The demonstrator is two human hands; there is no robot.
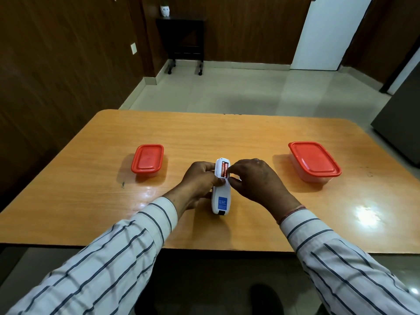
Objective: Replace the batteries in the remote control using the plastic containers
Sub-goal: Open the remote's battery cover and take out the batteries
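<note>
Two batteries (224,169) lay exposed in the remote (220,194); our left hand (200,180) gripped its body for steadiness while right fingers (234,170) pinched beside them, likely prying.

A glossy orange-brown wooden table (227,133) carries two red-lidded plastic containers, the left container (147,160) and the right container (314,161), well apart

Dark wood-panelled walls (56,64), a pale tiled floor (227,92), a black wheeled stand (184,39) and a white door (327,32).

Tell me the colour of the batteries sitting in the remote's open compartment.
Orange-red cylindrical batteries, seen in the head view inside the white plastic remote control.
</note>
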